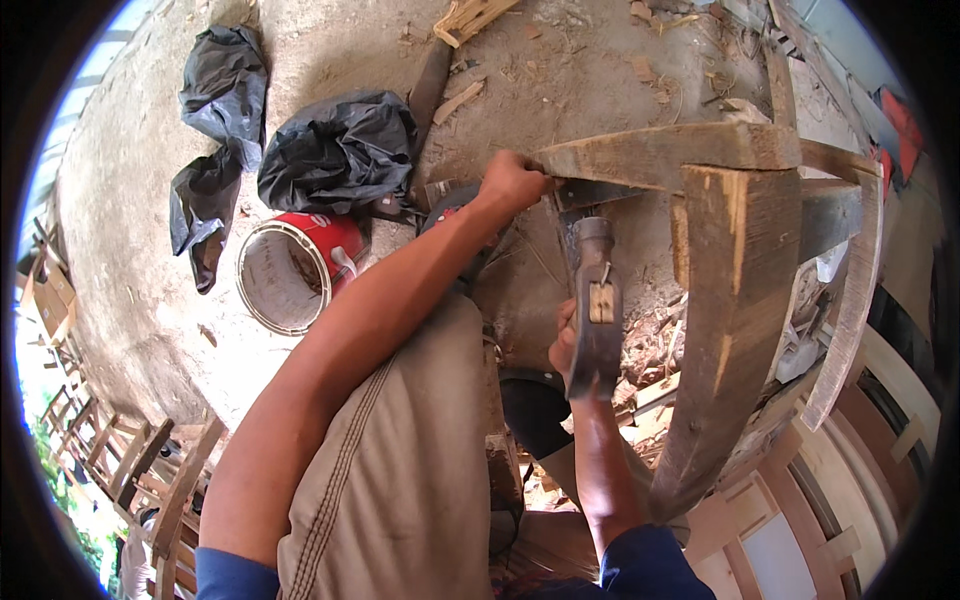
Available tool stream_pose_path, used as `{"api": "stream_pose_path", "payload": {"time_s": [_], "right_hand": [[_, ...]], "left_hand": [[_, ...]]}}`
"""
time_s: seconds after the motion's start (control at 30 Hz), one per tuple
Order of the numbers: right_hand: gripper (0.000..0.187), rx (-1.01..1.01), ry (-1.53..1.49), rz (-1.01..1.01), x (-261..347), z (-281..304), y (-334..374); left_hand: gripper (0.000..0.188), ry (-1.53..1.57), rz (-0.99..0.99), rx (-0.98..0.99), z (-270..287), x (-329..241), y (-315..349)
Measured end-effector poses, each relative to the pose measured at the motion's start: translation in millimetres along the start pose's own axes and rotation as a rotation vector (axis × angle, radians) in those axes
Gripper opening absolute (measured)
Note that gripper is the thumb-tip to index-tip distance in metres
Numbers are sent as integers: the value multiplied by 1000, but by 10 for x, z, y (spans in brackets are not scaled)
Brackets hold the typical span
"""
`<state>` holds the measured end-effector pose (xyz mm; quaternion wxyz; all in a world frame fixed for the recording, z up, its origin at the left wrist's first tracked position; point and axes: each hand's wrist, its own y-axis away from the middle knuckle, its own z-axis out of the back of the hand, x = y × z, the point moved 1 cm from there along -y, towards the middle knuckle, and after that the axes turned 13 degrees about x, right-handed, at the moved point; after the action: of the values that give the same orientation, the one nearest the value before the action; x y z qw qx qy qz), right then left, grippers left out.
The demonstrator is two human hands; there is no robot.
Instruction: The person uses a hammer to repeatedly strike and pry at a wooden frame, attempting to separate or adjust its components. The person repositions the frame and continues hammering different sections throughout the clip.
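A claw hammer (597, 310) with a worn dark metal head is raised near the middle of the view. My right hand (564, 345) is closed round its handle, partly hidden behind the head. Farther out, my left hand (515, 185) is closed at the tapered end of a wooden rail (650, 157); its fingertips are partly hidden. That rail meets a thick curved wooden leg (735, 300) at the right, forming part of a wooden chair frame. The hammer head is apart from the wood.
Left of my arm, a red bucket (335, 240) lies tipped beside black plastic bags (340, 150). Wood chips and offcuts (460, 103) litter the concrete floor. More wooden frames (165, 480) stand at the lower left, and pale wooden furniture parts (800, 490) at the lower right.
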<state>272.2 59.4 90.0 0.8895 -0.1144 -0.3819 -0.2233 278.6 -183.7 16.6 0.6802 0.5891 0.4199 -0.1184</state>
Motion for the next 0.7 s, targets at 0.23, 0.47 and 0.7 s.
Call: {"api": "stream_pose_path", "payload": {"time_s": [0.23,0.47,0.7], "right_hand": [[31,54,-142,-431,-117,2,206],[27,119,-196,-434,68,17,203],[30,106,-21,-89,-338,77,-43]], "left_hand": [[30,38,-47,-3,-62,67,-93],[33,30,-10,-26,-64,36,-73],[34,10,-37,-18,-44,33,-46]]}}
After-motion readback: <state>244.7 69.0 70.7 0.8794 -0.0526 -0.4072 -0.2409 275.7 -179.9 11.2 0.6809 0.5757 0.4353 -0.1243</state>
